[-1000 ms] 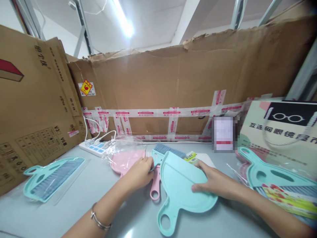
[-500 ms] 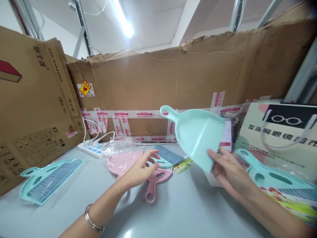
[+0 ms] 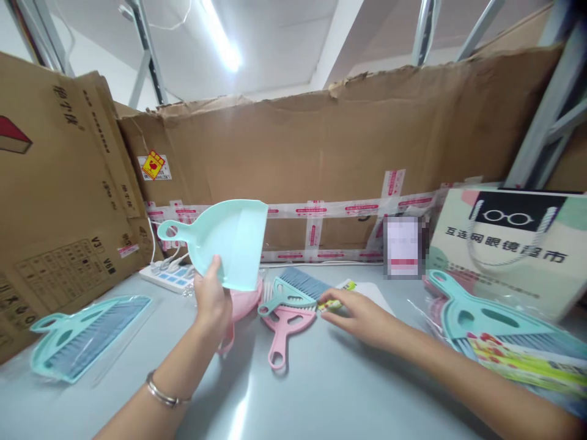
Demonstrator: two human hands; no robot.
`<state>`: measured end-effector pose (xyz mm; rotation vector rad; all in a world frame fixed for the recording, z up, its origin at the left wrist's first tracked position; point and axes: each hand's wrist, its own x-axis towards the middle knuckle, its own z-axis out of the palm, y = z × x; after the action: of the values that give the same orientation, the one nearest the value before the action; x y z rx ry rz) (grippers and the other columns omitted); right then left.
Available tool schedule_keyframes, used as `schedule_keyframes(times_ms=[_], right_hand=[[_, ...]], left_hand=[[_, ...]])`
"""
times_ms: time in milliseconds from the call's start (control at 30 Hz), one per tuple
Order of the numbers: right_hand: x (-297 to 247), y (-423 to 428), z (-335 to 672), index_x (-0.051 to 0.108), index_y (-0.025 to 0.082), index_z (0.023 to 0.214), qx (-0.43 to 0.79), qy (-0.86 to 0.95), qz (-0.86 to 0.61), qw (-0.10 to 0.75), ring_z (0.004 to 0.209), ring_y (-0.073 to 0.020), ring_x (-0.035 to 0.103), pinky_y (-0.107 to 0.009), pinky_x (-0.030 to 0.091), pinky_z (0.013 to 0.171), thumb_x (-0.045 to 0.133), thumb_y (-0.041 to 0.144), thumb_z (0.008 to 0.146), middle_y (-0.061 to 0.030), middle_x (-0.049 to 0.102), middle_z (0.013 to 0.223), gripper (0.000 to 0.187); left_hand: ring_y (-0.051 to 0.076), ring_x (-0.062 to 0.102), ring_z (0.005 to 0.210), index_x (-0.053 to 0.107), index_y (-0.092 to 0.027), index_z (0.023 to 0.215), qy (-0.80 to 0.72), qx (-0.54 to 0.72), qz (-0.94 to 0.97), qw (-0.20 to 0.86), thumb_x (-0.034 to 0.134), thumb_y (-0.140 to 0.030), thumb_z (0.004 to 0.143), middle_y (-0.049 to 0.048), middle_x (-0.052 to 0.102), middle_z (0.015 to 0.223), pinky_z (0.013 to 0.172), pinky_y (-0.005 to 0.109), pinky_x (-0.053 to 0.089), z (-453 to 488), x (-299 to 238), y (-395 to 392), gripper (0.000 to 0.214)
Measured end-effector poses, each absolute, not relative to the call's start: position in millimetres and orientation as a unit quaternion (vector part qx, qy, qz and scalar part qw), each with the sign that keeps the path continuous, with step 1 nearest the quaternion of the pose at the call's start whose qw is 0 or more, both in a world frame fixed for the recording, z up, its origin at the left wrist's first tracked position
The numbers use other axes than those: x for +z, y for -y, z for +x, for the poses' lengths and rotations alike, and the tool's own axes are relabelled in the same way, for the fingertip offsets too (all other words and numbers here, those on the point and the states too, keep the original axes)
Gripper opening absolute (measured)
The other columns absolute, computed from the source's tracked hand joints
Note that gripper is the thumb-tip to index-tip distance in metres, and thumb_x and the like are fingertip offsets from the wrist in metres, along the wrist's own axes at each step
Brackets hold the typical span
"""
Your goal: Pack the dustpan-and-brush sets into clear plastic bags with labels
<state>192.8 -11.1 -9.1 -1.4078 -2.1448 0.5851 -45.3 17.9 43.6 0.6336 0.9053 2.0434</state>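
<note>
My left hand is closed on a mint-green dustpan, held up above the table with its handle pointing left and its thumb on the pan face. My right hand is low over the table, fingers and thumb apart, beside a yellow-green label card that it partly covers. Just left of those fingertips lies a mint hand brush with grey-blue bristles. It overlaps a pink hand brush. Partly behind my left hand rests a pink dustpan.
A wrapped mint dustpan-and-brush set lies at left. Several more sets are piled at right by a paper bag. A white power strip stands at the back, before a cardboard wall. A second carton bounds the left.
The mint dustpan has passed from my right hand to my left and moved leftward. My right hand has let go and come down to the label card and brush. The view has shifted slightly right.
</note>
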Motion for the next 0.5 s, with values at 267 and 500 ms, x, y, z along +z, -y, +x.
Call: schedule_keyframes(times_ms=[267, 500], right_hand=[[-23, -24, 161, 0.063, 0.022, 0.099, 0.024, 0.902, -0.412, 0.130, 0.090, -0.0209, 0.060, -0.033, 0.042, 0.079, 0.041, 0.001, 0.074, -0.0075, 0.066, 0.099, 0.039], [9, -23, 189, 0.058, 0.020, 0.083, -0.007, 0.787, -0.525, 0.324, 0.072, -0.0187, 0.059, -0.028, 0.040, 0.064, 0.043, 0.029, 0.085, -0.0046, 0.065, 0.077, 0.018]], left_hand=[[0.018, 0.062, 0.091, 0.059, -0.018, 0.106, -0.379, 0.780, 0.276, 0.415, 0.061, -0.015, 0.074, 0.0067, 0.065, 0.102, 0.087, 0.034, 0.048, -46, 33, -22, 0.032], [0.017, 0.060, 0.096, 0.058, -0.021, 0.106, -0.393, 0.786, 0.317, 0.357, 0.061, -0.022, 0.074, 0.0051, 0.064, 0.104, 0.087, 0.030, 0.046, -57, 29, -31, 0.032]])
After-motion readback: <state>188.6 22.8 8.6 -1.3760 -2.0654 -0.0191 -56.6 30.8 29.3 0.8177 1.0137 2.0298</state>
